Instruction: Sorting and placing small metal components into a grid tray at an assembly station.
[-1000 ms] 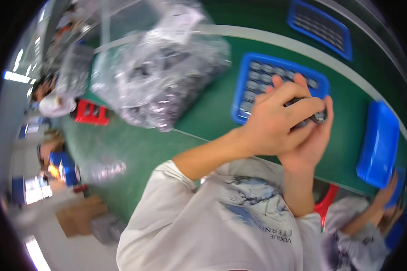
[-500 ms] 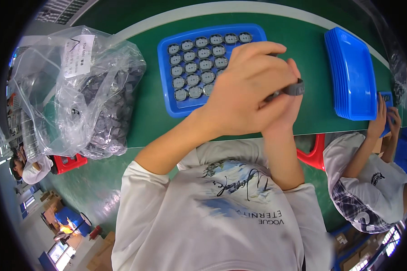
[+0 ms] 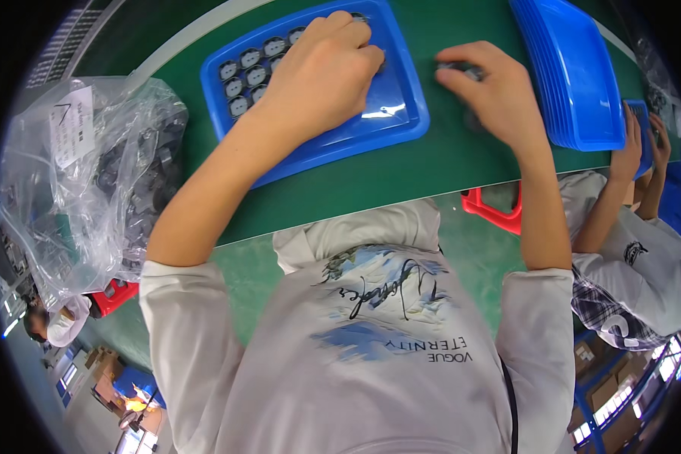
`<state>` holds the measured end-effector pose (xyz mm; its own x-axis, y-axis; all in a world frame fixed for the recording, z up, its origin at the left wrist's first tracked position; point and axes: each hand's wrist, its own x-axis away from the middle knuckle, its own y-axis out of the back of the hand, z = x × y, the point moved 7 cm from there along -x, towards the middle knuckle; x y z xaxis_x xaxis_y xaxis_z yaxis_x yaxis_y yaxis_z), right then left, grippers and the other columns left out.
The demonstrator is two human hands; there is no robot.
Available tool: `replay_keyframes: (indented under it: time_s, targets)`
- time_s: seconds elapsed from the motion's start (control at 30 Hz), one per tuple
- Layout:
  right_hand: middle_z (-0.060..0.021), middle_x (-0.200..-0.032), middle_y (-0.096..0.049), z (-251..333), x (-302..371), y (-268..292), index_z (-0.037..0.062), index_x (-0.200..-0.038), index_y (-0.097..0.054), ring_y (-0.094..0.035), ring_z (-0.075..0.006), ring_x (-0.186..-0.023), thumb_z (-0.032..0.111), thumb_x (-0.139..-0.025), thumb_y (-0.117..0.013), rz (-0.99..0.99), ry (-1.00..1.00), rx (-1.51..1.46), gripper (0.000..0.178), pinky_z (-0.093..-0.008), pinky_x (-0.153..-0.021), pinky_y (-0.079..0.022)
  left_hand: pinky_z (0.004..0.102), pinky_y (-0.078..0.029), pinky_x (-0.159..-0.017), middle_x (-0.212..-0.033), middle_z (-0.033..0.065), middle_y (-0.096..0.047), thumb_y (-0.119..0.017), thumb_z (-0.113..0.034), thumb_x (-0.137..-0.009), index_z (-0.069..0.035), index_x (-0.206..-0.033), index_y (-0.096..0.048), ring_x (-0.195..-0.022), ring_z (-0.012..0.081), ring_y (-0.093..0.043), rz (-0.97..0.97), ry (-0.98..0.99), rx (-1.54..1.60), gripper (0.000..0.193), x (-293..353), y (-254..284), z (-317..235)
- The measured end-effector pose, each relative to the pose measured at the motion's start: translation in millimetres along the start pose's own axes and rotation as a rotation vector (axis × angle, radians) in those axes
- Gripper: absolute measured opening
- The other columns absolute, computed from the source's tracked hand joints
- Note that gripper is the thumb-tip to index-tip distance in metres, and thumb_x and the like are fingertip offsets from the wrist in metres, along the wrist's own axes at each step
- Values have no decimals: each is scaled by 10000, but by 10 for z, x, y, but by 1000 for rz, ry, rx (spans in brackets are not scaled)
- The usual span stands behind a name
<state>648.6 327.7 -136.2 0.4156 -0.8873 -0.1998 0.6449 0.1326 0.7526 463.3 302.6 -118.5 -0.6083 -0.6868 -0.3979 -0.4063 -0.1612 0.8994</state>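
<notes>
My left hand [image 3: 321, 76] is over a blue tray [image 3: 415, 91], its fingers curled down and closed near the far right part. Whatever its fingertips hold is hidden. Rows of small grey discs with dark rims [image 3: 256, 75] sit in the tray; my left hand and forearm cover many of them. Bare tray bottom shows at the near right. To the right of the tray, above the green table, my right hand [image 3: 499, 91] pinches a small dark part [image 3: 461, 69] between thumb and fingers. Its details are partly hidden.
A clear plastic bag [image 3: 60, 204] of dark grey parts lies at the left. Stacked blue trays [image 3: 586, 83] stand at the right. Beyond them, a co-worker's hands [image 3: 629, 147] hold a blue tray [image 3: 643, 125]. A red stool [image 3: 495, 212] is below the table edge.
My hands were together in front of the tray and have parted: the left reached to the tray, the right went to the right. The view has shifted, so the tray appears farther left and higher.
</notes>
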Motion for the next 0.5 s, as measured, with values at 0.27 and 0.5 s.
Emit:
replay_keyframes:
  time_s: [0.27,0.5]
  targets:
    - [-80,-986,-598,-117,-50,89,168,-1258,-713,-614,-218,-863,119,-853,-729,160,-78,59,408,-318,-801,-508,401,-487,-841,-843,101,-620,-738,-116,-808,-32,-862,-724,-913,291,-588,28,10,97,101,85,-23,2]
    - [-71,-990,-592,-269,-74,199,179,-1283,-689,-609,-211,-879,125,-843,-744,130,-58,121,447,-322,-797,-503,411,-488,-889,-929,97,-618,-739,-62,-802,-37,-938,-703,-969,304,-579,31,24,139,142,48,22,45]
